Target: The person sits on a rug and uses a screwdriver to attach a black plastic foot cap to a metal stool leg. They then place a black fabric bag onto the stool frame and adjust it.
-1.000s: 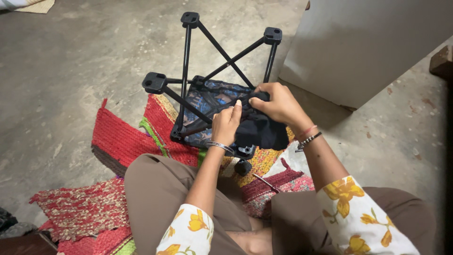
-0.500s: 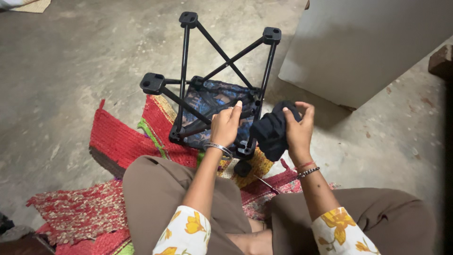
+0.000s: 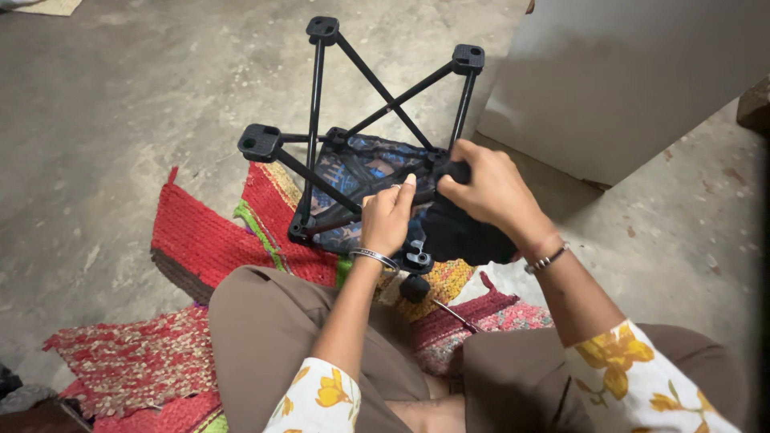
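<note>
While the person sits on the floor with knees apart, a small black folding stool frame (image 3: 353, 136) stands upside down just beyond the knees, on a red woven mat (image 3: 200, 240). 4 legs point up and away, each ending in a square foot cap; 2 crossing rods brace the far pair. The patterned dark fabric seat (image 3: 361, 172) lies slack under the frame, touching the mat. Left hand (image 3: 387, 216): fingers curled around a near rod at the seat edge, thumb on top, closed on the frame; a metal bangle sits on the wrist. Right hand (image 3: 489, 192): fingers closed around the near right corner of the frame, pinching a bunch of black cloth (image 3: 461, 236) that hangs below the palm; whether this cloth is part of the seat or a separate piece, I cannot tell. A loose black knob (image 3: 415, 287) sits on the mat between the knees, near a thin metal rod (image 3: 453, 314). To the right, a pale grey box-like object (image 3: 634, 80) stands on the bare concrete floor (image 3: 96, 104). Judgement on progress: frame unfolded and braced, fabric seated at the far and left corners; the near right corner looks unfinished, and the loose knob suggests 1 fitting is not yet in place.
</note>
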